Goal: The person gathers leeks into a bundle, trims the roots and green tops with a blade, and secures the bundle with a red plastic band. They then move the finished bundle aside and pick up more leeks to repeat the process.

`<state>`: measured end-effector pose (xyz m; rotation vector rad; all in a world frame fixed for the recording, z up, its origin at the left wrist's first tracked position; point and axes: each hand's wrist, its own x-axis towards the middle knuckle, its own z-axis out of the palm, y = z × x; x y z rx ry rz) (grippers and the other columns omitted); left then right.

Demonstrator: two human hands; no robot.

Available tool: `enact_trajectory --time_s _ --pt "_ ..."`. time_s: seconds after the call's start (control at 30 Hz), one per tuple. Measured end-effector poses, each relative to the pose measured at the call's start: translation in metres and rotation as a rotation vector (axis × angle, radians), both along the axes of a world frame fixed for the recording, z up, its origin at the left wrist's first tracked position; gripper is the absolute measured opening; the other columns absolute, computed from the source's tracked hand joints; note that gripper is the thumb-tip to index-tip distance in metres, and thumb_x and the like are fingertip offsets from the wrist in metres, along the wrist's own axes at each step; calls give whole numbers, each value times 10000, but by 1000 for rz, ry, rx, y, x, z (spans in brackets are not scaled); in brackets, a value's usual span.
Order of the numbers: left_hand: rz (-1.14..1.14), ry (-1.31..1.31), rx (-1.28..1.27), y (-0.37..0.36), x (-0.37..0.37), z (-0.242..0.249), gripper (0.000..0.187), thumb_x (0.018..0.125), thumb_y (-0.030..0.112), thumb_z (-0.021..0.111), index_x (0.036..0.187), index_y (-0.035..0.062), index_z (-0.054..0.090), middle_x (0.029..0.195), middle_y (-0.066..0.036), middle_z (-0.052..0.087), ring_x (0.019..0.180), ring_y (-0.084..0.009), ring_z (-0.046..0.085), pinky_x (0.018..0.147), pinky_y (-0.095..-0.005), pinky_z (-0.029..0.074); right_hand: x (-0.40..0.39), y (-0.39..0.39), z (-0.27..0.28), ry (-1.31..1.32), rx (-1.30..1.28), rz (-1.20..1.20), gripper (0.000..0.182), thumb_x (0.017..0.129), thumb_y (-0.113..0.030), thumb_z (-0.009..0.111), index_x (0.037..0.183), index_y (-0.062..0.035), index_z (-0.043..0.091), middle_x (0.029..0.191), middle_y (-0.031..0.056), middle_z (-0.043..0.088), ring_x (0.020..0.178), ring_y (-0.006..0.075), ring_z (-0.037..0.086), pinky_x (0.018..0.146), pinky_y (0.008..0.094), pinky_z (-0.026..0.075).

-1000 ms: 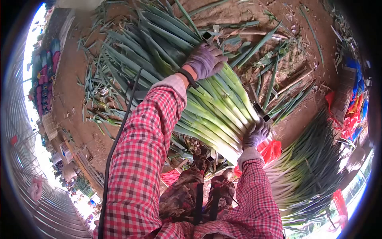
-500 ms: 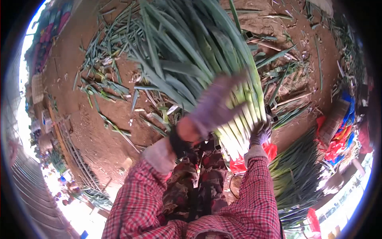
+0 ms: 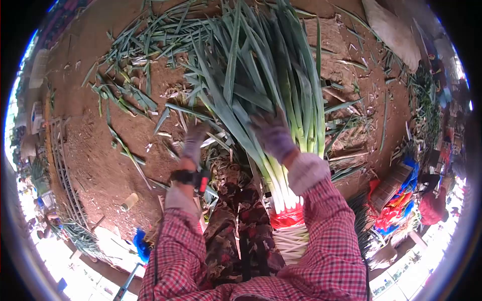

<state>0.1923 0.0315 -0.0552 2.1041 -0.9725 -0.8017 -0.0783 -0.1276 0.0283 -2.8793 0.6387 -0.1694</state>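
A large bundle of long green onions (image 3: 296, 95) lies in front of me, leaves pointing away and white stalks toward me. Red wrap (image 3: 287, 216) goes round its white lower end. My right hand (image 3: 275, 135), in a purple-grey glove, lies on the leaves at the middle of the bundle; its fingertips blur into the greens. My left hand (image 3: 195, 140), also gloved, hangs left of the bundle, apart from it, over the ground; its fingers are smeared by motion. A dark band with a red part (image 3: 193, 179) is round my left wrist.
Loose leaves (image 3: 145, 45) litter the brown ground at the upper left. A ladder-like frame (image 3: 68, 170) lies at the left. On the right are a crate (image 3: 391, 186) with red and blue plastic, a pale sack (image 3: 394, 35) and a person in red (image 3: 433, 205).
My left hand has moved off the bundle to the left. My right hand has gone from the white stalks up to the leaves. The view has shifted, showing more of the red wrap.
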Motion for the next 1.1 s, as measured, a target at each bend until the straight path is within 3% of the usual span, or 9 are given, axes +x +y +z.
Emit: enact_trajectory --time_s 0.2,0.37,0.47,0.57,0.67,0.77,0.83,0.97,1.1 --pt "422 1014 -89 -55 -104 3 766 804 450 740 1416 121 417 1359 -30 482 1249 -187 425 1058 -357 311 42 -53 -23 -10 -125 -6 472 789 -182 571 1258 -240 574 1307 -3 518 1123 223 571 1121 500 239" --pt "536 916 -271 -66 -114 -17 702 764 260 808 1328 39 452 1205 -67 589 1074 -197 553 949 -306 421 71 -100 9 32 -318 -113 445 828 -233 558 1273 -226 566 1375 -7 473 1204 223 522 1087 518 275" --pt "527 820 -287 -73 -110 -28 691 743 220 820 1299 20 462 1172 -82 597 1041 -197 564 929 -299 434 90 -139 -2 -97 -149 -254 450 826 -217 608 1273 -191 568 1370 44 482 1225 253 504 1083 467 300" --pt "568 683 -276 -92 -113 2 671 721 197 831 1255 0 474 1132 -93 602 1013 -198 570 914 -298 445 99 -158 -31 -628 147 -307 478 797 -198 685 1261 -157 579 1338 97 511 1238 281 490 1064 427 344" --pt "650 618 -261 -97 -120 8 676 701 194 841 1226 -14 469 1082 -94 615 977 -208 576 913 -318 453 67 -115 35 -801 229 -314 426 808 -92 679 1225 -74 597 1250 145 570 1172 316 531 997 398 426" --pt "674 366 -155 -103 -133 13 697 723 188 818 1263 -25 433 1172 -121 578 1050 -225 550 945 -332 432 -1 -77 44 -777 16 -362 412 865 -55 615 1264 13 538 1267 193 544 1165 342 529 999 399 424" --pt "703 332 -256 -109 -147 -4 693 747 180 790 1286 -28 408 1233 -153 535 1110 -259 523 972 -351 412 -24 -53 11 -611 471 -661 595 881 -147 641 1397 -2 382 1377 211 441 1252 357 451 1043 425 376" --pt "593 43 -157 -107 -159 -42 679 790 153 734 1331 -25 365 1306 -208 457 1204 -323 465 1025 -386 365 -13 -30 -32 -418 347 -576 762 828 -375 678 1419 -30 343 1397 209 418 1295 367 401 1106 506 252" --pt "413 -144 -102 -100 -151 -73 693 786 142 730 1345 -24 355 1266 -227 478 1194 -353 470 1038 -396 352 27 -11 -48 -209 125 -688 730 841 -425 625 1407 -45 362 1399 178 429 1284 340 422 1102 594 178"
